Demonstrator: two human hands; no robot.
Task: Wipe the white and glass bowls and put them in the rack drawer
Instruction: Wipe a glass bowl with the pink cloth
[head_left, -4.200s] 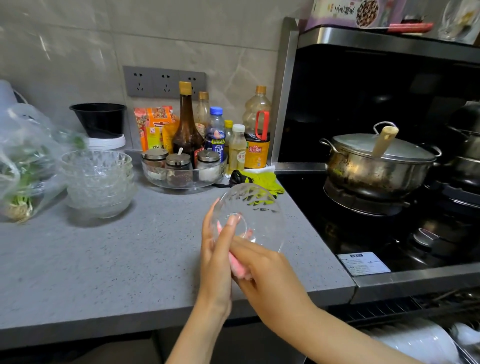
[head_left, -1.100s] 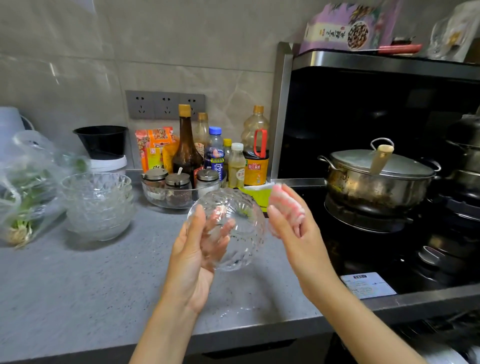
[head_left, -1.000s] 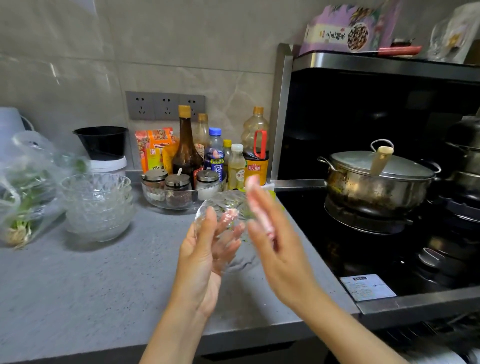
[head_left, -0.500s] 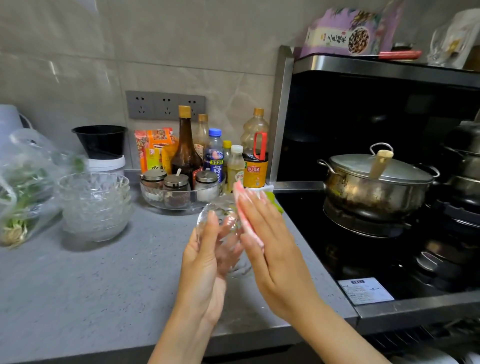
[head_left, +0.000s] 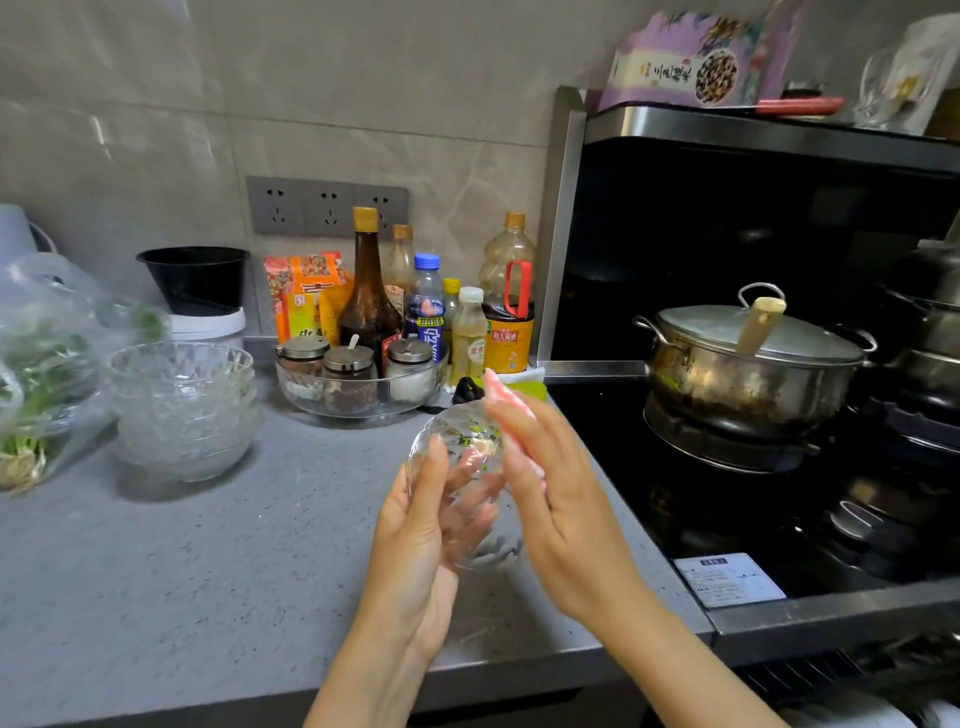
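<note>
A cut-glass bowl (head_left: 460, 441) is tilted on its side above the grey counter (head_left: 208, 561). My left hand (head_left: 421, 540) grips it, thumb on the rim and fingers showing through the glass. My right hand (head_left: 561, 504) holds a pink cloth (head_left: 506, 397) flat against the bowl's right side, fingers nearly straight with the cloth under them. A stack of several more glass bowls (head_left: 184, 410) stands at the left of the counter. No white bowl shows.
A glass tray of spice jars (head_left: 358, 384) and several bottles (head_left: 371, 291) line the wall. A bag of greens (head_left: 47, 364) lies far left. On the black stove (head_left: 753, 509) at right sits a lidded steel pot (head_left: 748, 369). The rack drawer's edge (head_left: 831, 670) shows at bottom right.
A second ago my right hand was off the bowl with the cloth; it came back against the bowl's right side. The bowl has turned in my left hand.
</note>
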